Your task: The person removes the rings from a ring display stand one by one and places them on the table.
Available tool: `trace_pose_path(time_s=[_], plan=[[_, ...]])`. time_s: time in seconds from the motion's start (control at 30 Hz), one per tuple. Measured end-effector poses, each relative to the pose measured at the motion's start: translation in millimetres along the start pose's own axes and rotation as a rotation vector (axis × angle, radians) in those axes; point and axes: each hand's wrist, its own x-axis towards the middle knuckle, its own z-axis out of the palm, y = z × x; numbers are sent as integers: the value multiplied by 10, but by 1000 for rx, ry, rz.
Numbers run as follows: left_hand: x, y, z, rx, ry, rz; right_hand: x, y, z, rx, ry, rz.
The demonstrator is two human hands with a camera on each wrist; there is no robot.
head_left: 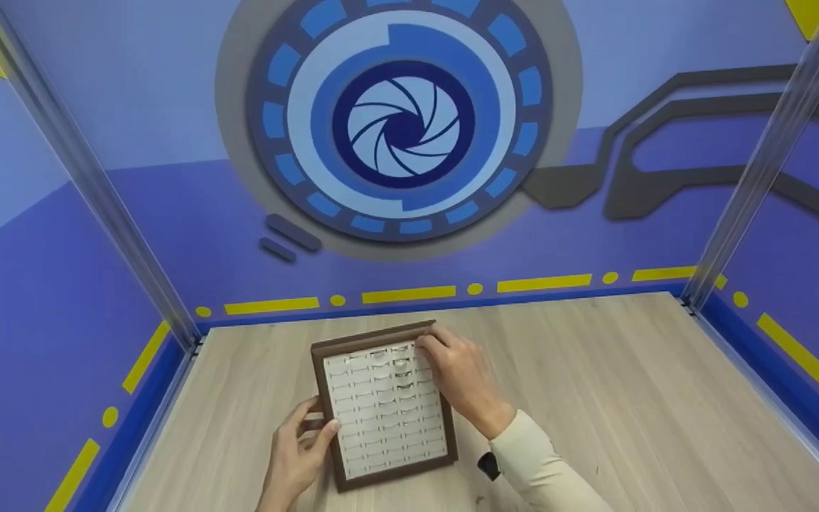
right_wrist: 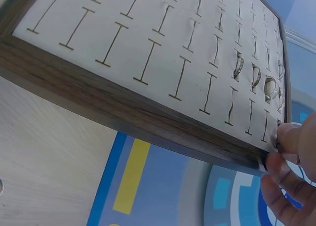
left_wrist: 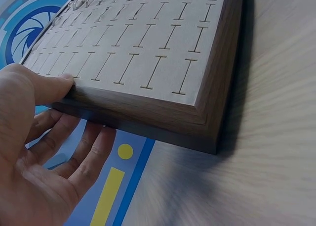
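Observation:
A dark wooden ring tray (head_left: 381,473) with a pale slotted pad (head_left: 389,412) is held tilted above the table. Several silver-coloured rings (right_wrist: 270,87) sit in slots near its far end. My left hand (head_left: 297,448) grips the tray's left side, the thumb (left_wrist: 52,87) on the rim and the fingers (left_wrist: 94,152) underneath. At the far right corner is my right hand (head_left: 463,370). Its fingertips (right_wrist: 289,137) are bent over the last slot and rim in the right wrist view. Whether a ring is between them is hidden.
The tray is over a light wood-grain table (head_left: 616,398). Blue and purple printed panels (head_left: 189,235) with metal corner posts (head_left: 751,163) enclose the back and sides. A black object (head_left: 488,466) shows beside my right sleeve (head_left: 544,455).

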Motion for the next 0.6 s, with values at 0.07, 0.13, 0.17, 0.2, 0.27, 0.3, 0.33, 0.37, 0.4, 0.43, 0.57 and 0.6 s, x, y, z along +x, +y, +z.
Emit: trace_pose_path(time_s=[0.07,0.13,0.17,0.2,0.27,0.3,0.33,0.37,0.4,0.43,0.57,0.6], plan=[[4,4,1,9,1,-4,4,5,-3,8,9,-8],[10,6,2,13,0,-9,7,8,-9,19,18,-13],[11,4,3,13,2,-12,6,7,-11,23,23,-15],[11,4,5,14,1,-16,7,6,-14,30,28,-17],[11,4,5,15,2,-16,9,5,-19,36,35,-21],[12,6,4,13,3,-19,12,5,-21,37,39,-23],[13,9,4,12,4,-20,13,6,-22,36,43,-26],[15,4,3,10,8,-5,14,6,-24,32,50,-29],[18,0,1,8,11,7,13,6,-25,31,54,-30],[19,-2,-1,5,14,15,12,7,-26,28,59,-34],[21,-17,-2,-1,23,39,10,3,-30,30,85,-46],[19,-13,-2,-1,21,31,10,3,-32,33,85,-48]])
